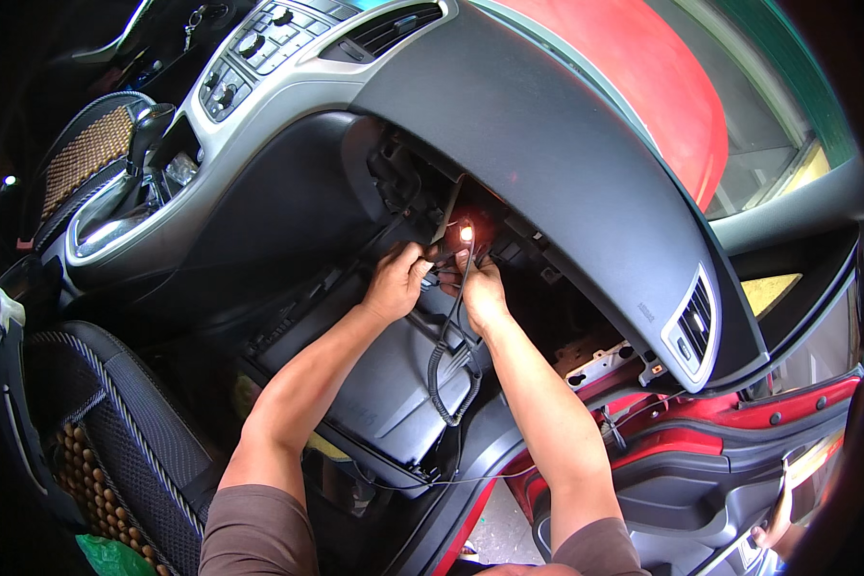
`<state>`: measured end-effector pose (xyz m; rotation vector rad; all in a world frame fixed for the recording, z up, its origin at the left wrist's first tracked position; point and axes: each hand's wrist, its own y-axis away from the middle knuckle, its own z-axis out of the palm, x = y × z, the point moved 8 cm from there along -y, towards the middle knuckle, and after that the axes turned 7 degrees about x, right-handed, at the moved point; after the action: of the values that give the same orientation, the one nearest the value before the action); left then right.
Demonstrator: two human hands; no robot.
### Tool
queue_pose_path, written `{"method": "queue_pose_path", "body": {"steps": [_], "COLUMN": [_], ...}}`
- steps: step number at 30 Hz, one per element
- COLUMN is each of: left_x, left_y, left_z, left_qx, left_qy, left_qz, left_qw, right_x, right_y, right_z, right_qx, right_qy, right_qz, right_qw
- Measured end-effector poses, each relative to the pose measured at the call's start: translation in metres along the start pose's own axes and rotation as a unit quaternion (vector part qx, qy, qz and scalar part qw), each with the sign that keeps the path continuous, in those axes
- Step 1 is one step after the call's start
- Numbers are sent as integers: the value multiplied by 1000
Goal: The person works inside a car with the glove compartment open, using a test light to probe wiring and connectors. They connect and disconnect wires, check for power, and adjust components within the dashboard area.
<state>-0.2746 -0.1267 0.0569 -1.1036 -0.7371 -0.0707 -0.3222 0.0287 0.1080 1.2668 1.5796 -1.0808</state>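
Note:
Both my hands meet under the dashboard (509, 125), in front of the glove box opening. My left hand (396, 281) is closed, with its thumb and fingers pinching dark wiring (432, 278). Close beside it, my right hand (482, 290) is closed at a small lit test light (467, 233), which glows reddish just above the thumb. A black coiled cord (434, 376) hangs from there in a loop below my hands. Behind it the grey glove box (379, 360) hangs lowered. My fingertips partly hide what they grip.
The centre console (115, 226) with gear lever (149, 130) stands at left. A seat with a beaded cover (91, 480) is at lower left. At right are an open red door (701, 461) and another person's hand (782, 523). A thin wire (490, 477) crosses the door sill.

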Motion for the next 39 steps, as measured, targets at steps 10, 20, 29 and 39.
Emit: {"method": "queue_pose_path", "body": {"steps": [10,20,29,39], "left_x": [0,-2,1,0], "left_y": [0,1,2,2], "left_z": [2,3,5,5], "left_qx": [-3,-10,-16,-4], "left_qy": [5,-1,-5,10], "left_qz": [0,-13,-13,-21], "left_qw": [1000,1000,1000,1000], "right_x": [9,7,4,-9], "right_y": [-6,-6,-19,-17], "right_z": [-4,-6,-17,-23], "right_qx": [-15,-35,-22,-19], "right_qy": [-20,-36,-33,2], "right_qz": [36,56,47,-12], "right_qw": [999,997,998,1000]}}
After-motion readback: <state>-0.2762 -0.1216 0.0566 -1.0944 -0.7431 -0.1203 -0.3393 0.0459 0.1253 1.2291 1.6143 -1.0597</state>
